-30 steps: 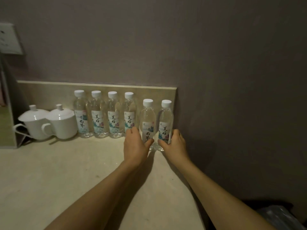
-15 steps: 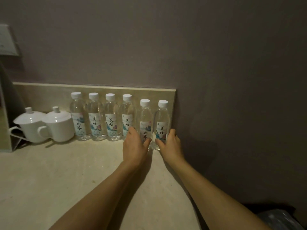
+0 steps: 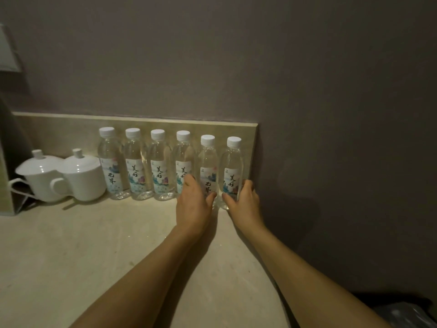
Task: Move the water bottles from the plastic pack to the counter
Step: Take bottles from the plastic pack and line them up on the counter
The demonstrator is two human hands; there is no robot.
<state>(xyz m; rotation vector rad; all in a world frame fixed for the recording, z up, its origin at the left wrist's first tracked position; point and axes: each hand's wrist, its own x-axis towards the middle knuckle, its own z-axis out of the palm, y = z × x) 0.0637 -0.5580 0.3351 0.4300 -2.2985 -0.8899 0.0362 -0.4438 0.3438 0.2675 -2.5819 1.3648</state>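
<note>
**Six bottles upright along the backsplash, both hands on the last two**

Here's the lineup: six clear plastic water bottles stand in a row on the pale, stone-look tabletop (image 3: 94, 252), every one upright, long axis vertical, white screw cap pointing straight up. They sit side by side against the low beige backsplash (image 3: 59, 133), beneath a matte grey-mauve wall (image 3: 236, 55).

The left hand (image 3: 192, 205) is wrapped around the lower half of the fifth bottle (image 3: 208, 162), thumb across the front of the label, fingers (image 3: 188, 182) curled round its left side, clamped on the bottle. The right hand (image 3: 244, 201) grips the sixth bottle (image 3: 233, 164), the last one at the right end of the row nearest the side wall, thumb in front, fingers (image 3: 247, 184) curved round its right side, closed on it too. Both bottles have their bases down on the tabletop, standing just a touch forward of the other four.

Those four bottles (image 3: 145, 162) stand untouched, smooth and cylindrical with narrowed shoulders, each wearing a white paper label with black brush characters and a soft blue-pink print. Water inside looks clear.

Over on the left, two glossy white ceramic lidded cups (image 3: 71, 176) with round knobs and looped handles sit just beside the first bottle. Bottom right corner, off the tabletop edge, something crinkled and plastic (image 3: 406, 314) sits in shadow; too dark to tell what it is.
</note>
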